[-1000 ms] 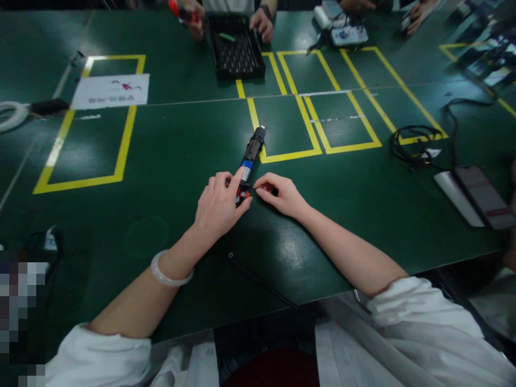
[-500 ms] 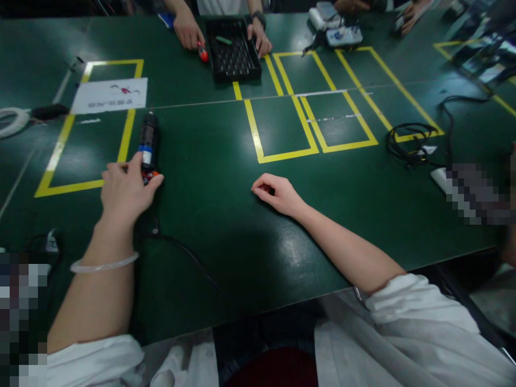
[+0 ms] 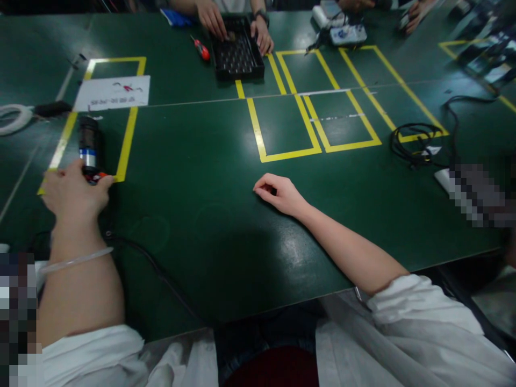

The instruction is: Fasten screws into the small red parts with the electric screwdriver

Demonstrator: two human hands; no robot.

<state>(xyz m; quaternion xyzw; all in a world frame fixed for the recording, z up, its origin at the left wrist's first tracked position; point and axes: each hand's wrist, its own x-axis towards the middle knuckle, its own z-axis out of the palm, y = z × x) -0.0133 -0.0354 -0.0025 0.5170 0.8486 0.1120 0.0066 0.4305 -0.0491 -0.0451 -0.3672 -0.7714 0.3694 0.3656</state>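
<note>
My left hand (image 3: pixel 76 191) is closed around the near end of a black electric screwdriver (image 3: pixel 88 142) with a blue and silver band and a red-orange part by the thumb. The tool lies within the left yellow tape frame, its far end away from me. From its near end a black cord (image 3: pixel 157 269) runs toward the table's front edge. My right hand (image 3: pixel 278 193) rests on the green table (image 3: pixel 209 215), fingers curled in and thumb against the forefinger. I see nothing held in it, though the palm is mostly hidden.
A white printed sheet (image 3: pixel 113 93) lies across the left tape frame (image 3: pixel 129 140), beside a white ring (image 3: pixel 14 119). Opposite, a co-worker's hands (image 3: pixel 212 19) are at a black tray (image 3: pixel 239 70), near a red-handled screwdriver (image 3: pixel 201 50). A coiled black cable (image 3: pixel 415 145) lies right.
My left hand has moved the electric screwdriver leftward into the tape frame. The co-worker has let go of the red-handled screwdriver and reached into the tray. My right hand stays put.
</note>
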